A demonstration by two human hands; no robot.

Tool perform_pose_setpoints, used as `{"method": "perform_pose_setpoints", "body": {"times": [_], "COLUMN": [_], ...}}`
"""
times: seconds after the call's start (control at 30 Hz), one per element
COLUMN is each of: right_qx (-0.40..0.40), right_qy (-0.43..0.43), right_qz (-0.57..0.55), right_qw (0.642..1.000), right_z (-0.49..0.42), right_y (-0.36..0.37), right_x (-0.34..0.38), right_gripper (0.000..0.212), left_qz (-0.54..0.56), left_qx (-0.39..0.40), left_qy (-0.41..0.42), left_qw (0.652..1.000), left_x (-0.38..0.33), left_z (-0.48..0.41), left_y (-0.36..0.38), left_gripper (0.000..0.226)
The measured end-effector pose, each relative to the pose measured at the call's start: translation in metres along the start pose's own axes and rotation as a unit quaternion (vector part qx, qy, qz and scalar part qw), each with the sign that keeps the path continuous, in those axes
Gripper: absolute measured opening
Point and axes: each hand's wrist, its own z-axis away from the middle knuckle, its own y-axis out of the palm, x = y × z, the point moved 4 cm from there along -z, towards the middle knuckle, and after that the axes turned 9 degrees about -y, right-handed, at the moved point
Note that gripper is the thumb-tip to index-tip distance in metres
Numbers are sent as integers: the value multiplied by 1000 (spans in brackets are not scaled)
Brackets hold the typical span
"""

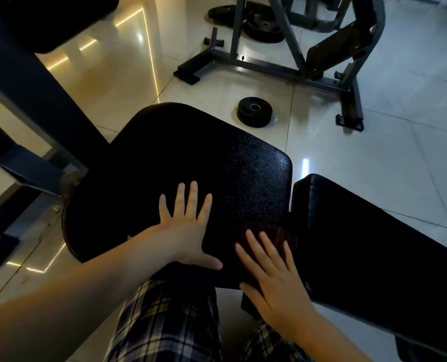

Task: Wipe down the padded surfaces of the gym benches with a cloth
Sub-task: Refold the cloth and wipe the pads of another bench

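the cloth [274, 228] is being pressed under the flat fingers [270, 248] of the right hand [277, 286], the seat pad [191, 147] lying ahead-left beneath the outspread left hand [188, 236].

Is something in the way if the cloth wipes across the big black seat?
Only the left hand, lying flat on the seat just left of the cloth. The right hand presses the cloth; nothing else visible sits on the seat.

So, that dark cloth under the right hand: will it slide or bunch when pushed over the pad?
The cloth lies flat and thin under the right hand, so probably floppy and light. The seat pad looks pebbled and glossy, so it likely slides, perhaps wrinkling at its free edge.
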Motion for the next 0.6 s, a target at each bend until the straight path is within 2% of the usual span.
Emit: {"method": "perform_pose_setpoints", "body": {"times": [0.13, 0.27, 0.37, 0.47, 0.6], "right_qx": [-18, -7, 8, 20, 6], "right_qy": [2, 19, 30, 22, -16], "right_qz": [-6, -15, -17, -28, -22], "right_qw": [1000, 1000, 999, 999, 1000], "right_z": [-26, -100, -130, -122, -65], "right_y": [-5, -18, -22, -23, -14], "right_x": [4, -5, -9, -4, 10], "right_gripper": [57, 64, 70, 71, 63], "left_qz": [3, -18, -30, -38, -35], "left_qx": [-20, -4, 15, 14, -5], "left_qy": [4, -8, -24, -42, -39], "left_qw": [1000, 1000, 999, 998, 999], "left_x": [1, 0, -2, -1, 3], "left_z": [4, 2, 6, 9, 9], "left_y": [11, 8, 4, -3, -1], "left_gripper": [141, 152, 151, 149, 153]}}
